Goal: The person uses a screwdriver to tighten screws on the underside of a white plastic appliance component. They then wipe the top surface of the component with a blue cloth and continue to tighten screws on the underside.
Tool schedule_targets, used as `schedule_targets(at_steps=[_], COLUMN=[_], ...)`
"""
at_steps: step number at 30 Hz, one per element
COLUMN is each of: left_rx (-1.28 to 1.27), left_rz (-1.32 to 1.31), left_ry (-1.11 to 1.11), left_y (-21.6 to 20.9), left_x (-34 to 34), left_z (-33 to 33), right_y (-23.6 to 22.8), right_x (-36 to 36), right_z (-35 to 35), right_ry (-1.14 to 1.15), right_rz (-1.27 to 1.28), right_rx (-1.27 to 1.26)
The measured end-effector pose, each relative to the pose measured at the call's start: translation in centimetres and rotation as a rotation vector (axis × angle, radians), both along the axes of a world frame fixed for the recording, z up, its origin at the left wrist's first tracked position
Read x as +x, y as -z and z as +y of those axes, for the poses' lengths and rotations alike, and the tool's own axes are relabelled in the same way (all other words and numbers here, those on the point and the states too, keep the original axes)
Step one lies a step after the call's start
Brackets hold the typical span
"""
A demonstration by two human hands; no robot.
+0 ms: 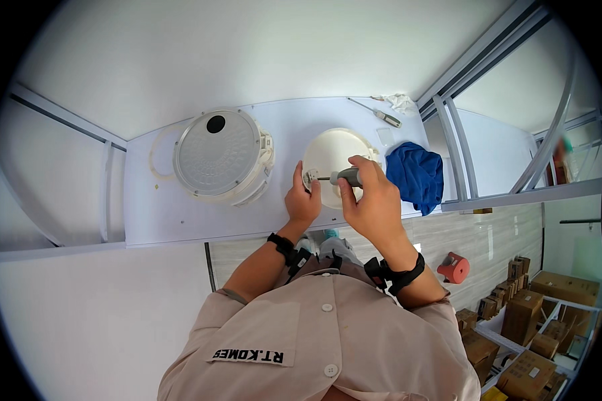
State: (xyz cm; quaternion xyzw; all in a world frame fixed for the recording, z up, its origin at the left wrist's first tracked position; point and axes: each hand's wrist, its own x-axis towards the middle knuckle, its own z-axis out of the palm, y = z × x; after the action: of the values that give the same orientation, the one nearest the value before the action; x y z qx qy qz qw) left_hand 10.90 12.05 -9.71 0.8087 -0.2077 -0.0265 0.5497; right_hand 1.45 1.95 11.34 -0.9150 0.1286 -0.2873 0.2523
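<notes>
A screwdriver with a grey handle is gripped in my right hand. Its thin shaft points left, the tip meeting a small white fitting. Thumb and fingers of my left hand close around that fitting from below. Both hands are over the near part of a round, white, shallow cover lying on the table. Whether the fitting is attached to the cover, I cannot tell. Any screw at the tip is too small to see.
On the pale table, a round white device with a grey disc top stands left. Another screwdriver, a crumpled white tissue and a blue cloth lie right. A red roll and cardboard boxes are beyond the table.
</notes>
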Motion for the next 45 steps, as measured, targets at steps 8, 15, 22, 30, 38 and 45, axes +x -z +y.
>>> schedule_targets(at_steps=[8, 15, 22, 30, 38, 45], left_rx=[-0.047, -0.102, -0.065, -0.033, -0.082, -0.038], left_rz=[0.062, 0.064, 0.006, 0.128, 0.028, 0.029], left_ry=[0.072, 0.113, 0.072, 0.097, 0.054, 0.045], left_y=[-0.3, -0.6, -0.2, -0.4, -0.6, -1.3], left_x=[-0.1, -0.1, 0.0, 0.0, -0.1, -0.2], left_z=[0.4, 0.6, 0.3, 0.5, 0.0, 0.1], right_y=[0.4, 0.4, 0.4, -0.1, 0.4, 0.6], right_x=[-1.6, -2.1, -2.2, -2.4, -2.3, -2.3], right_z=[-0.6, -1.0, -1.0, -1.3, -1.7, -2.3], right_ry=[0.065, 0.1, 0.095, 0.127, 0.072, 0.141], right_rz=[0.023, 0.004, 0.017, 0.014, -0.012, -0.022], right_rx=[0.077, 0.136, 0.151, 0.137, 0.19, 0.239])
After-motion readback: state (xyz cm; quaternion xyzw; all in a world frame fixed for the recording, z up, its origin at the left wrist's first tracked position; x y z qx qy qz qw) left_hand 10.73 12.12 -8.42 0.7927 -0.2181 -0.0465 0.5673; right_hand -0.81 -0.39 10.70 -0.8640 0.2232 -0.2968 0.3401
